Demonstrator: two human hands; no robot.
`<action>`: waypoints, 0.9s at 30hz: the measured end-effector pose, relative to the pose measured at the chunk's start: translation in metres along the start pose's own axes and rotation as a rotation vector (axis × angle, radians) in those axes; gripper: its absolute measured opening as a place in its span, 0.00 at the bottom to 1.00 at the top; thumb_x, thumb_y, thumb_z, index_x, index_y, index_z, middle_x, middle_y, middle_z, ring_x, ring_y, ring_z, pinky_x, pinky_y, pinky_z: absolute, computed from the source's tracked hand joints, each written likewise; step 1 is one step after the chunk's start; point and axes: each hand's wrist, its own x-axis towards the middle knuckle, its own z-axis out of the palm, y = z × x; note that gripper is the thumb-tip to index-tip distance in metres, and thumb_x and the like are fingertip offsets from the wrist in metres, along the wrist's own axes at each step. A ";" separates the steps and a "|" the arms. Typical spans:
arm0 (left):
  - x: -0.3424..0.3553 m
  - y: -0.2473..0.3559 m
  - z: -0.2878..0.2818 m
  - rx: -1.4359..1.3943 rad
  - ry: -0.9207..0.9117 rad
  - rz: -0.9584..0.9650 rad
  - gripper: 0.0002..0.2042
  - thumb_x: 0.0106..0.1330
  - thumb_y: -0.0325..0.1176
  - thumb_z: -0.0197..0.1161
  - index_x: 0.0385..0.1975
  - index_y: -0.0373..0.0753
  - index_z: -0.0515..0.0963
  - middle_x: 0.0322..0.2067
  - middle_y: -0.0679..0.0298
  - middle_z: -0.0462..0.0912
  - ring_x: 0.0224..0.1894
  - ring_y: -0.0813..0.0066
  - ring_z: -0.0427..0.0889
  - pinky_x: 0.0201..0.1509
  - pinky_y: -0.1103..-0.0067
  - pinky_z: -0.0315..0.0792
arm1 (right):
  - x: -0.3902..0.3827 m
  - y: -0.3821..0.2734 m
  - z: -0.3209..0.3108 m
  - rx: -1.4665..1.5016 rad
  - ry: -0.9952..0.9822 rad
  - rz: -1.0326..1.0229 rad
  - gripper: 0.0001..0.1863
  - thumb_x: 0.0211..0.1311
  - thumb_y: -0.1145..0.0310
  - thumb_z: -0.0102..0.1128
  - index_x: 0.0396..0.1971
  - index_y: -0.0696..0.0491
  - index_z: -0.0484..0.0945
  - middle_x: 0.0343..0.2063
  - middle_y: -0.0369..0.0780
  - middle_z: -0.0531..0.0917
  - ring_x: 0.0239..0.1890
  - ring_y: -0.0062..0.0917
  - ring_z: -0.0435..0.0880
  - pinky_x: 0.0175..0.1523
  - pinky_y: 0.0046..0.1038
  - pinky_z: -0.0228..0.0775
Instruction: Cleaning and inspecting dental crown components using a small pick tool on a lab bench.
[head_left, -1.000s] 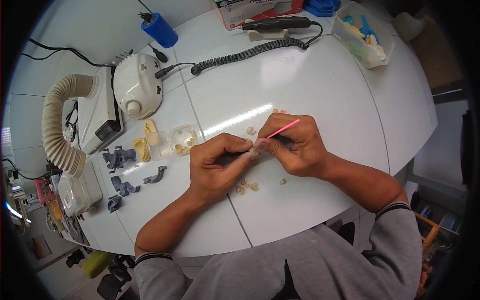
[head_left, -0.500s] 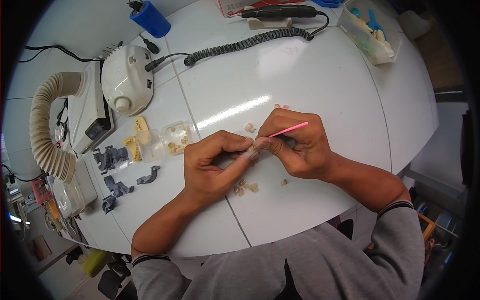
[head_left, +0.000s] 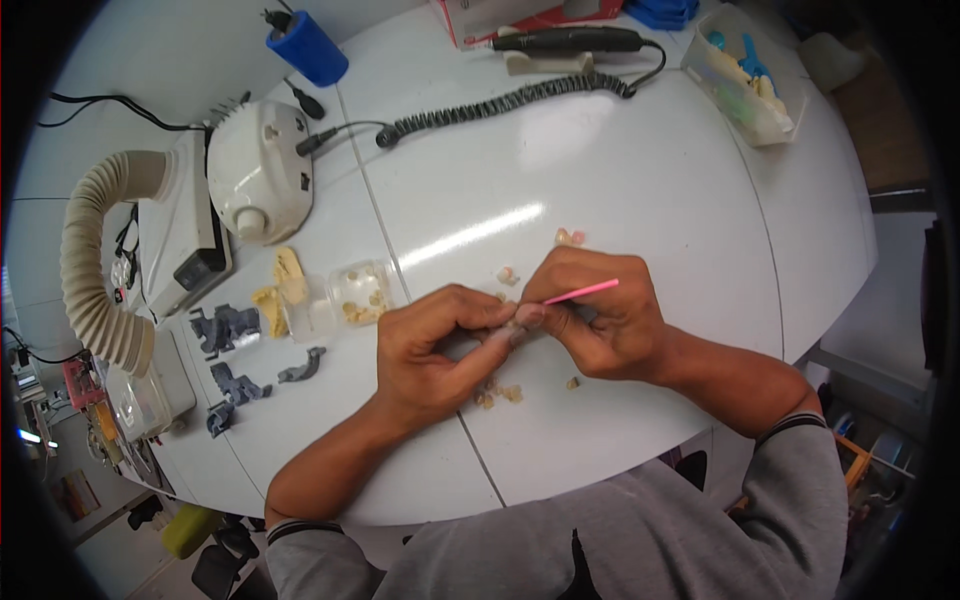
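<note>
At the far left of the white bench [head_left: 650, 180], a ribbed beige hose [head_left: 90, 270] curves down beside a grey box unit [head_left: 180, 240], with a white domed motor unit [head_left: 258, 170] just behind it. In front of these lie several grey plastic pieces [head_left: 228, 328], some yellowish casts [head_left: 280, 285] and a small clear jar [head_left: 350, 295] lying on its side.

The left hand [head_left: 430, 345] rests on the bench near the middle, its fingers [head_left: 490, 312] pinched narrow around a tiny pale piece [head_left: 527, 315] that is mostly hidden, so its shape cannot be told. The right hand [head_left: 600, 325] meets it, fingertips touching, and grips a thin pink stick [head_left: 585, 291] whose free end points up and right. Small tooth-coloured bits [head_left: 498, 394] lie scattered under and just behind both hands.

Farther back, a coiled black cord [head_left: 500, 103] runs to a black handpiece [head_left: 570, 40]; a clear tub [head_left: 745, 85] sits at the right.
</note>
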 end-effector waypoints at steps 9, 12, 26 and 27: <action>-0.021 -0.001 0.008 -0.033 -0.006 -0.064 0.09 0.67 0.19 0.71 0.45 0.30 0.87 0.42 0.59 0.91 0.43 0.77 0.89 0.47 0.82 0.82 | -0.016 -0.006 0.011 0.018 0.019 0.006 0.02 0.68 0.79 0.70 0.35 0.61 0.85 0.32 0.43 0.88 0.31 0.29 0.90 0.35 0.27 0.80; -0.023 -0.003 0.009 -0.065 0.008 -0.076 0.08 0.67 0.18 0.71 0.44 0.29 0.87 0.42 0.59 0.91 0.43 0.78 0.89 0.47 0.82 0.82 | -0.018 -0.008 0.013 0.010 0.051 -0.013 0.04 0.68 0.78 0.71 0.33 0.60 0.85 0.29 0.42 0.88 0.27 0.27 0.87 0.32 0.26 0.77; 0.003 -0.008 0.006 -0.188 -0.037 -0.002 0.05 0.71 0.18 0.69 0.43 0.28 0.82 0.40 0.57 0.90 0.42 0.72 0.91 0.46 0.78 0.88 | -0.005 0.021 0.014 -0.006 0.132 -0.078 0.10 0.72 0.69 0.69 0.32 0.60 0.87 0.17 0.36 0.83 0.20 0.14 0.78 0.24 0.23 0.64; 0.003 -0.006 0.008 -0.162 -0.033 0.004 0.05 0.71 0.17 0.68 0.43 0.29 0.81 0.38 0.57 0.90 0.40 0.71 0.91 0.45 0.77 0.88 | -0.008 0.022 0.016 -0.009 0.131 -0.077 0.10 0.72 0.69 0.69 0.32 0.60 0.87 0.17 0.36 0.83 0.20 0.14 0.78 0.24 0.23 0.64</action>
